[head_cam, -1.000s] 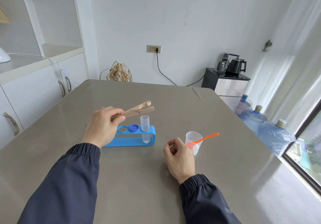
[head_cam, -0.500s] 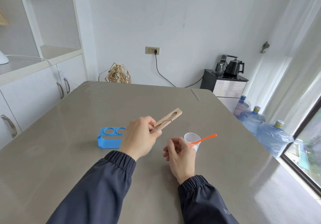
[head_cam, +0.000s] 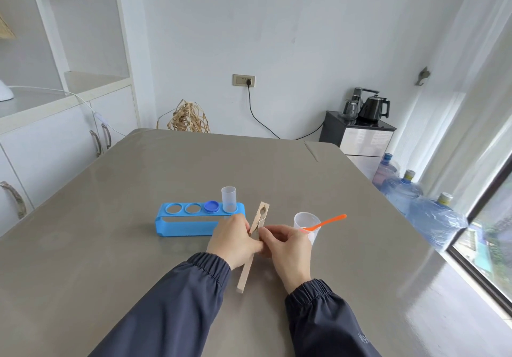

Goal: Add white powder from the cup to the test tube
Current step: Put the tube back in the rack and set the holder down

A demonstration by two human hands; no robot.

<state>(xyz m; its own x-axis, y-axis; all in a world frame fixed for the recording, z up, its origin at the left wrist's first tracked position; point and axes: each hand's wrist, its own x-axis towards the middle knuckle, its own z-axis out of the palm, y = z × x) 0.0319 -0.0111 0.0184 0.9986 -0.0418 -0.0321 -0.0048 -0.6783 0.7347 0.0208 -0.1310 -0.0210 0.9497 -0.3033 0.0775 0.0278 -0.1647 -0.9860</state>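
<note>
A clear test tube [head_cam: 228, 199] stands upright in the rightmost hole of the blue rack [head_cam: 188, 223], beside a blue cap [head_cam: 212, 206]. To the right, a translucent cup [head_cam: 306, 225] holds an orange spoon [head_cam: 327, 222] whose handle sticks out to the right. Between rack and cup, both hands hold a long wooden clamp [head_cam: 253, 246] that points away from me. My left hand [head_cam: 235, 241] grips its middle from the left. My right hand [head_cam: 285, 248] pinches it by the metal spring from the right. The powder in the cup is hard to make out.
The grey table [head_cam: 138, 287] has its right edge near a window, with water bottles [head_cam: 432, 212] on the floor beyond it. White cabinets [head_cam: 55, 140] line the left. A black stand with kettles [head_cam: 363, 129] is at the back right.
My left hand carried the wooden clamp from above the rack rightwards and down to the spot between rack and cup. My right hand left the cup side and took hold of the clamp.
</note>
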